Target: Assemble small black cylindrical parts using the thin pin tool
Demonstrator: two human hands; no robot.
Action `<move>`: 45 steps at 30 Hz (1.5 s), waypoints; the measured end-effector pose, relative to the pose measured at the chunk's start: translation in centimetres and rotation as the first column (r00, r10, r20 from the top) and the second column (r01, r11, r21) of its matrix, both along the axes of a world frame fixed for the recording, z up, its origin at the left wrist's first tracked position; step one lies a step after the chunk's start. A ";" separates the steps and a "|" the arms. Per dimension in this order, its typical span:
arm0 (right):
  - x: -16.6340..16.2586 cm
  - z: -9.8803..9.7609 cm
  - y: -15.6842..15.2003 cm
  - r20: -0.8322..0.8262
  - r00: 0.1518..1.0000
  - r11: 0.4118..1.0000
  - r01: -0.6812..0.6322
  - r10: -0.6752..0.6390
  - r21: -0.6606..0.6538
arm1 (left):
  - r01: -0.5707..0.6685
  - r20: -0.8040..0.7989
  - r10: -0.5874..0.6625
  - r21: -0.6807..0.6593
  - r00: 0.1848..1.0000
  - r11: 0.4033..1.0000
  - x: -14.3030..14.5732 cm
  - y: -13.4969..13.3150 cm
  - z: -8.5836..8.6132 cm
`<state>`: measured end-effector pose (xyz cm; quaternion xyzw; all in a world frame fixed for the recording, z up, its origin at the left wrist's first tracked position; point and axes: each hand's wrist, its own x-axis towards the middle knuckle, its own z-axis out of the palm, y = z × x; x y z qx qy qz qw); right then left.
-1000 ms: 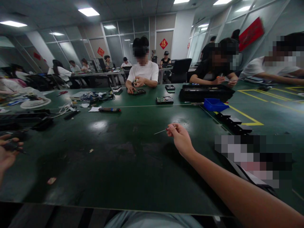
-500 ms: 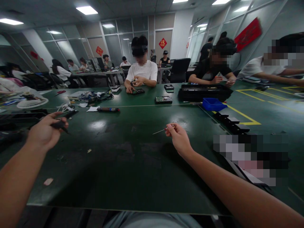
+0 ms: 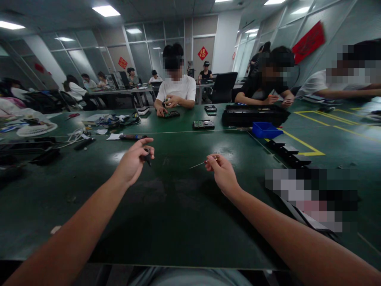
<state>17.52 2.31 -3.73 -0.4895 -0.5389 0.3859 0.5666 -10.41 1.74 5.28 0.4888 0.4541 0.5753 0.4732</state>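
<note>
Over the middle of the green table, my left hand (image 3: 134, 163) pinches a small black object (image 3: 147, 158) with a narrow lower end; its exact kind is unclear. The index finger is stretched out above it. To the right, my right hand (image 3: 222, 171) grips a screwdriver (image 3: 197, 165), its thin metal shaft pointing left and slightly down. Part of its reddish handle shows between thumb and fingers, and the palm hides the rest. Some distance separates the hands. Beyond my left hand lies a dark cylindrical tool (image 3: 132, 137) beside a white scrap of paper (image 3: 114, 136).
Farther back on the table (image 3: 166, 222) lie a hard drive (image 3: 203, 124) and a blue bin (image 3: 266, 130) beside a long black casing (image 3: 256, 115). Cables and parts (image 3: 114, 120) are heaped at back left. A co-worker in white (image 3: 176, 93) handles another drive opposite me.
My left hand has swung right from the table's left side toward the middle, carrying the small black object. My right hand and its screwdriver have barely moved.
</note>
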 end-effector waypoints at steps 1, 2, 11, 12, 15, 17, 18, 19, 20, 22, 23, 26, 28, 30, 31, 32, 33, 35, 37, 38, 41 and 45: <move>0.0 0.0 0.0 0.001 1.000 1.000 0.000 0.000 -0.002 | 0.029 -0.001 -0.029 -0.009 1.000 1.000 1.0 -0.1 -0.2; 0.0 0.1 -0.1 0.002 1.000 1.000 -0.001 0.001 -0.004 | 0.053 -0.003 -0.053 -0.021 0.999 0.998 1.9 -0.2 -0.3; 0.0 0.4 -0.3 0.006 1.000 1.000 -0.015 0.016 -0.007 | 0.198 -0.234 -0.216 -0.098 0.948 0.975 6.6 -1.2 -3.2; 0.0 0.4 -0.3 0.008 1.000 1.000 -0.018 0.018 -0.006 | 0.202 -0.292 -0.224 -0.103 0.930 0.974 6.6 -1.1 -3.6; -0.1 0.4 -0.3 0.013 1.000 1.000 -0.019 0.019 -0.005 | 0.219 -0.485 -0.241 -0.102 0.840 0.970 6.1 -0.9 -5.0; -0.2 0.4 -0.3 0.019 0.999 1.000 -0.031 0.031 -0.003 | 0.243 -0.632 -0.228 -0.065 0.741 0.968 5.5 -0.6 -6.0; -0.2 0.5 -0.3 0.023 0.999 0.999 -0.041 0.041 -0.001 | 0.256 -0.701 -0.209 -0.039 0.682 0.966 5.3 -0.4 -6.5; -0.3 0.6 -0.4 0.031 0.998 0.999 -0.051 0.051 -0.002 | 0.268 -0.758 -0.185 -0.015 0.625 0.963 5.0 -0.3 -7.0; -0.3 0.7 -0.4 0.046 0.997 0.998 -0.065 0.066 -0.007 | 0.275 -0.801 -0.161 0.004 0.576 0.961 4.8 -0.1 -7.5; -0.3 1.0 -0.6 0.093 0.991 0.995 -0.091 0.094 -0.027 | 0.280 -0.845 -0.132 0.022 0.518 0.960 4.5 0.3 -8.3; -0.3 1.2 -0.8 0.118 0.987 0.994 -0.102 0.106 -0.036 | 0.279 -0.853 -0.125 0.024 0.507 0.960 4.4 0.6 -8.6; -0.2 1.5 -1.1 0.133 0.984 0.993 -0.117 0.118 -0.014 | 0.275 -0.858 -0.112 0.035 0.500 0.961 4.1 1.2 -9.0; -0.2 1.7 -1.3 0.086 0.988 0.991 -0.132 0.129 0.026 | 0.292 -0.858 -0.096 0.064 0.504 0.954 3.9 1.6 -9.0; -0.3 1.7 -1.3 0.034 0.989 0.988 -0.145 0.143 0.050 | 0.319 -0.851 -0.074 0.112 0.520 0.941 3.7 1.7 -8.9; -0.3 1.7 -1.3 0.016 0.989 0.988 -0.148 0.147 0.053 | 0.328 -0.844 -0.064 0.136 0.532 0.935 3.7 1.8 -8.8; -0.3 1.7 -1.3 0.004 0.989 0.988 -0.148 0.148 0.052 | 0.329 -0.837 -0.055 0.153 0.545 0.932 3.6 1.8 -8.8; -0.3 1.7 -1.3 -0.001 0.989 0.988 -0.149 0.149 0.049 | 0.323 -0.830 -0.048 0.162 0.556 0.932 3.6 1.7 -8.7; -0.3 1.6 -1.3 -0.003 0.987 0.986 -0.162 0.163 0.035 | 0.292 -0.818 -0.037 0.163 0.574 0.942 3.7 1.6 -8.6; -0.4 1.6 -1.3 0.002 0.983 0.983 -0.183 0.183 0.022 | 0.262 -0.809 -0.025 0.161 0.588 0.952 3.8 1.4 -8.4; -0.4 1.6 -1.3 0.008 0.982 0.981 -0.191 0.191 0.018 | 0.254 -0.807 -0.022 0.160 0.591 0.954 3.9 1.4 -8.4; -0.5 1.5 -1.4 0.031 0.978 0.978 -0.208 0.208 0.007 | 0.272 -0.814 -0.035 0.153 0.580 0.950 4.0 1.3 -8.3; -0.6 1.6 -1.4 0.075 0.977 0.980 -0.199 0.198 0.004 | 0.296 -0.820 -0.052 0.146 0.570 0.944 3.9 1.4 -8.4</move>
